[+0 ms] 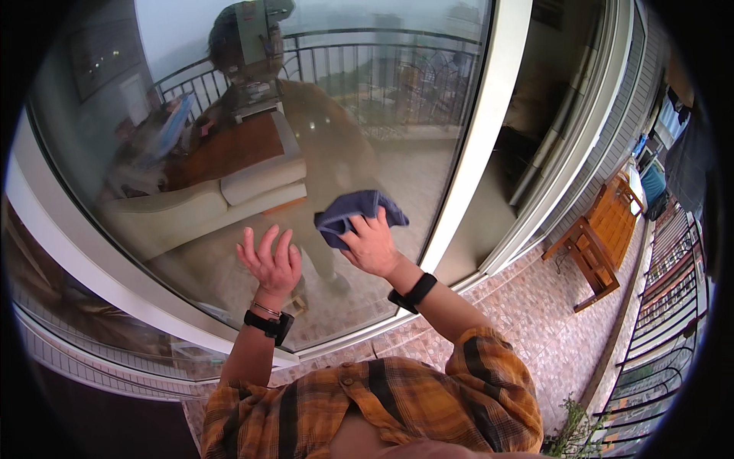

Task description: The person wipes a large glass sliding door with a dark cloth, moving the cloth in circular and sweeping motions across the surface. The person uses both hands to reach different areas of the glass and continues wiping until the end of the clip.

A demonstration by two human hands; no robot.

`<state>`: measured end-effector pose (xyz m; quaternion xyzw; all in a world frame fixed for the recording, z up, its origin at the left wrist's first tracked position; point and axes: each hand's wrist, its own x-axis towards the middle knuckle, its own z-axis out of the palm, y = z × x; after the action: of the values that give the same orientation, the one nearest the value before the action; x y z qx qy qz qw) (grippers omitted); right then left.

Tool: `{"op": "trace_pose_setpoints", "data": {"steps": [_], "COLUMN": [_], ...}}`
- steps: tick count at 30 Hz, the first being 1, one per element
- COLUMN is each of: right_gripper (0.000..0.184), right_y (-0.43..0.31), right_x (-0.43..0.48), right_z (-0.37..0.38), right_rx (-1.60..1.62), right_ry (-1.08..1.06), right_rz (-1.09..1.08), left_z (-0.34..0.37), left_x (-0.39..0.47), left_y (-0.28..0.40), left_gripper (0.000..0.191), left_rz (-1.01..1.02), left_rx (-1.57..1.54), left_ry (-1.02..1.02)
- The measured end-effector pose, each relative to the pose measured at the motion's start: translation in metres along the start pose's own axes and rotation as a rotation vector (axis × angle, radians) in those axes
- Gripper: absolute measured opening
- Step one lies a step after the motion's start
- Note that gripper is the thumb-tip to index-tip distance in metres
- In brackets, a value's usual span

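Observation:
My right hand (371, 244) presses a folded dark blue cloth (358, 207) against the glass pane (395, 160) of a sliding door, fingers spread over the fabric. To the left, my left hand (270, 261) is raised in front of the same pane with its fingers apart and nothing in it. Whether its fingertips touch the glass I cannot tell. Each wrist wears a black band. Reflections of a person and a balcony railing overlie a sofa (264, 172) seen through the pane.
A white door frame (476, 132) borders the pane, and right of it is an open doorway (487, 229). A wooden bench (602, 241) stands on the tiled floor (516, 321). Along the right runs a metal railing (659, 350), with a green plant (573, 427) near its lower end.

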<state>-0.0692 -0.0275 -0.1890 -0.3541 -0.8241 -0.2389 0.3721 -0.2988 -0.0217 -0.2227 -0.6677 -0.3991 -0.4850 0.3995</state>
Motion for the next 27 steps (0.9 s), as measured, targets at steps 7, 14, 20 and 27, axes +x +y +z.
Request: {"op": "trace_pose_setpoints", "data": {"steps": [7, 14, 20, 27], "right_gripper": [0.064, 0.053, 0.047, 0.060], "right_y": [0.074, 0.015, 0.043, 0.092], "right_x": [0.067, 0.061, 0.021, 0.015], "right_z": [-0.053, -0.027, -0.027, -0.023], "right_rx": [0.143, 0.001, 0.005, -0.129], "right_ry": [0.521, 0.115, 0.371, 0.538], "right_rz": [0.393, 0.077, 0.182, 0.540], "left_z": [-0.001, -0.002, -0.002, 0.000], "left_x": [-0.001, -0.001, 0.001, -0.002], "left_y": [0.000, 0.000, -0.001, 0.002], "left_gripper": [0.034, 0.032, 0.030, 0.028], "left_rz": [0.029, 0.024, 0.049, -0.004], "left_rx": [0.024, 0.025, 0.027, 0.006], "left_ry": [-0.022, -0.047, -0.021, -0.004]}}
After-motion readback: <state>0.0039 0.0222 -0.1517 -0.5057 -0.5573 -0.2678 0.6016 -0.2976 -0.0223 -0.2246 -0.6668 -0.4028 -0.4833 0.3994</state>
